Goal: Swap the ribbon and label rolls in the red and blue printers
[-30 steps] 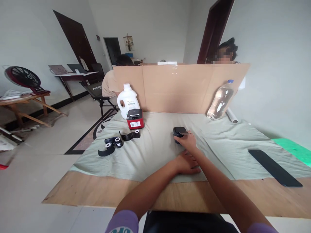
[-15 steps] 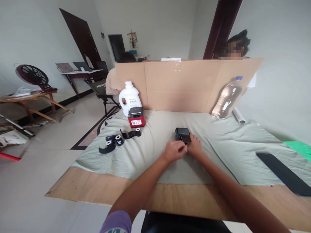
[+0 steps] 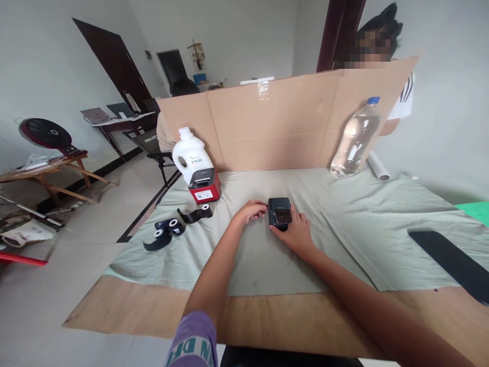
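Observation:
A small black box-shaped printer sits on the green-grey cloth, with a dark glossy strip coming out over its top toward me. My right hand is wrapped round its right side, thumb along the near face and fingers at the far right. My left hand is at the printer's left side, its fingers curled and the fingertips close together at the edge. Whatever lies between those fingertips is too small to make out. To the left lie several dark rolls with loose tails, one dark roll nearest the red printer.
A red and black printer stands before a white jug. A cardboard screen closes off the back, with a water bottle and a white tube at right. A dark flat slab lies far right. Two people are behind the screen.
My left hand has moved from in front of the printer to its left side. My right hand has shifted so its thumb now lies across the near face. The view has tilted slightly.

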Motion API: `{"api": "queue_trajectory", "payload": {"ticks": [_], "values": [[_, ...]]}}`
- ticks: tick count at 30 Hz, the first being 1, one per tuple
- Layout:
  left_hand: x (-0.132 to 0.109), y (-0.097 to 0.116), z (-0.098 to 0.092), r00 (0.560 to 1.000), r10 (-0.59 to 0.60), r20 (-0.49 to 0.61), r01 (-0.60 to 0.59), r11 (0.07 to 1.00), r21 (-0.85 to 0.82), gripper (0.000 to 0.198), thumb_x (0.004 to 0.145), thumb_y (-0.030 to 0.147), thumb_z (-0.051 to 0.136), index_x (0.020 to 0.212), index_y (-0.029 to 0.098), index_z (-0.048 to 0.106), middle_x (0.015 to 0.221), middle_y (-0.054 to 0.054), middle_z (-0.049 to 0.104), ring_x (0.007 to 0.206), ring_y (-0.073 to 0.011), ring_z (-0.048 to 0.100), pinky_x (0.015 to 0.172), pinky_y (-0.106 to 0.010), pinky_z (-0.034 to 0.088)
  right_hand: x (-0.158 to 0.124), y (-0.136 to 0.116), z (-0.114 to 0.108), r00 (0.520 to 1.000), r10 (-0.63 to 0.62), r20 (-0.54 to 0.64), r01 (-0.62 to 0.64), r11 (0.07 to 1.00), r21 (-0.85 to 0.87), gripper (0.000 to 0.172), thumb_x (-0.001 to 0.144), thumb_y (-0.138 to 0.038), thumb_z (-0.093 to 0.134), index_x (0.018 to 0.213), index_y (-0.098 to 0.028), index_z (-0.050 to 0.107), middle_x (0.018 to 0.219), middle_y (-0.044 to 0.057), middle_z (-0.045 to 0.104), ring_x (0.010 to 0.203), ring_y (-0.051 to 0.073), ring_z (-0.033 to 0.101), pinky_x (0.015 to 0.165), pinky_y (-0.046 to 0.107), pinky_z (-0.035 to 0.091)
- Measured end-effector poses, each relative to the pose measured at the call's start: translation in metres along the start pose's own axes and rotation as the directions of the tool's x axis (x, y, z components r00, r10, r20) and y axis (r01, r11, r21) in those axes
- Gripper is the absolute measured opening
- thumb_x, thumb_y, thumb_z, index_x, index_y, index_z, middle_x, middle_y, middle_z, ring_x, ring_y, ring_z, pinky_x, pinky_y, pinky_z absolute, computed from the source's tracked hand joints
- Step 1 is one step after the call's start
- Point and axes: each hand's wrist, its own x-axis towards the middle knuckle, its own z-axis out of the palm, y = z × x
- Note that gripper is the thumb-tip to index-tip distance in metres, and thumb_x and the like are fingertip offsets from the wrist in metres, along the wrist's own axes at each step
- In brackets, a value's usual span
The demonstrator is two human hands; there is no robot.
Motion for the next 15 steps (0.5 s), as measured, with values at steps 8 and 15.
{"api": "queue_trajectory", "payload": {"ticks": [8,15], "values": [[0.0006,0.0016,0.0012,0.997,-0.070,0.026,0.070,0.998,0.007,0.003,0.078,0.014,0.064,0.076,0.012,0.063,0.073,-0.001,0.066,0.046,-0.0028,0.051,0.038,-0.016,0.020,-0.0001,0.0035,0.0057,0.999,-0.011,-0.052,0.016,0.997,0.080,0.100,0.077,-0.068,0.058,0.151,-0.007,0.031,0.130,0.022,0.062,0.112,0.039,0.051,0.090,0.047,0.037],[-0.0002,0.0011,0.0058,0.998,-0.063,-0.012,0.063,0.998,0.010,0.007,0.079,0.016,0.066,0.075,0.012,0.062,0.075,-0.004,0.069,0.047,-0.0039,0.052,0.038,-0.016,0.022,0.0001,0.0004,-0.0003,1.000,0.008,-0.028,-0.004,0.994,0.111,0.098,0.075,-0.067,0.060,0.150,-0.008,0.033,0.126,0.021,0.063,0.108,0.038,0.052,0.089,0.045,0.037]]}}
